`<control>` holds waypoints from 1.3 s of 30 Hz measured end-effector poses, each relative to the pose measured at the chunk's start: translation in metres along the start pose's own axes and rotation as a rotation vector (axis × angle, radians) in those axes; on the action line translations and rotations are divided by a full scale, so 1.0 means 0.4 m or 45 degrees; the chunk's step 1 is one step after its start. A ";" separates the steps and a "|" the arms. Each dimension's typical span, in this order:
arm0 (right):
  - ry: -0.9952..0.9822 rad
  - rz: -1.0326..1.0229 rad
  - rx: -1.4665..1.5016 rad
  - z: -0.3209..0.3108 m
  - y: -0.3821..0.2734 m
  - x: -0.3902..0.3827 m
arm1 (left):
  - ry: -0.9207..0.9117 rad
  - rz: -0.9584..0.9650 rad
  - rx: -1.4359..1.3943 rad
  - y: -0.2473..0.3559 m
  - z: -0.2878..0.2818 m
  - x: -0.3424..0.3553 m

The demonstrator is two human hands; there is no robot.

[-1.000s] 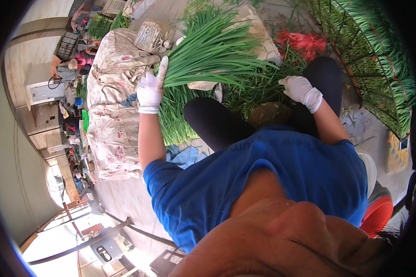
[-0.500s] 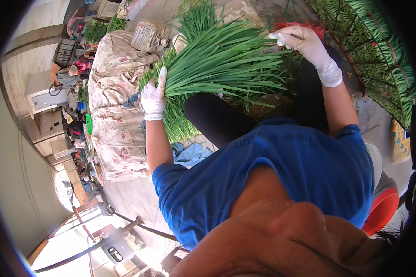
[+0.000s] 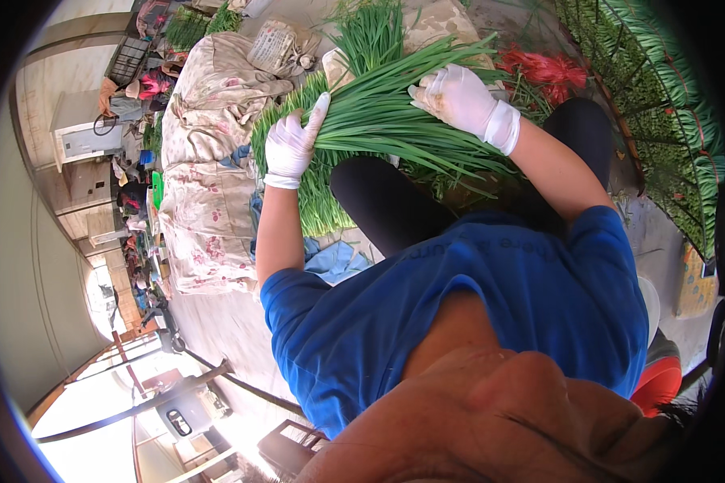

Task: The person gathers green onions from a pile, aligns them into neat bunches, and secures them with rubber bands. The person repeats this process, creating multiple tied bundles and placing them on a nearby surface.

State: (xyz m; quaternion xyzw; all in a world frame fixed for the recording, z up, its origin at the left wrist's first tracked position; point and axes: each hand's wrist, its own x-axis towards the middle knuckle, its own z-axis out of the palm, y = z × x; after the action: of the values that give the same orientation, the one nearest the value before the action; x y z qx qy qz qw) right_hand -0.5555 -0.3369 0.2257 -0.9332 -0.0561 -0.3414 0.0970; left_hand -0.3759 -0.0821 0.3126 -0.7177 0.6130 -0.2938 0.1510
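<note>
At top middle, the left hand (image 3: 290, 148) grips green leaves (image 3: 376, 121), and the curled right hand (image 3: 459, 98) has come over, so both work there.

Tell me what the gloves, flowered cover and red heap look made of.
Gloves: probably thin rubber or latex; white, smooth and snug, with wrinkled cuffs.
Flowered cover: likely woven cloth, matte and printed, lying in soft folds.
Red heap: perhaps plastic strips or film, slightly glossy and crinkled; too little detail to be sure.

Head view, looking down (fisheye), close
</note>
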 end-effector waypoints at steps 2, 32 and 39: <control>0.125 0.061 0.185 0.011 0.012 -0.015 | -0.047 -0.012 0.007 0.003 0.004 0.001; 0.463 0.383 0.194 -0.056 0.022 0.035 | 0.232 -0.150 -0.271 0.149 0.044 0.201; 0.262 0.503 0.136 -0.022 0.029 0.010 | 0.199 -0.062 -0.249 0.165 0.053 0.180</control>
State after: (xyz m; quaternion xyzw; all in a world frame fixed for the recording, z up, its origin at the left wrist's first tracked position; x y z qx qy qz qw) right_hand -0.5561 -0.3498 0.2335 -0.8799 0.1198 -0.4055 0.2165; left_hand -0.4096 -0.1684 0.2751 -0.7185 0.6310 -0.2914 0.0249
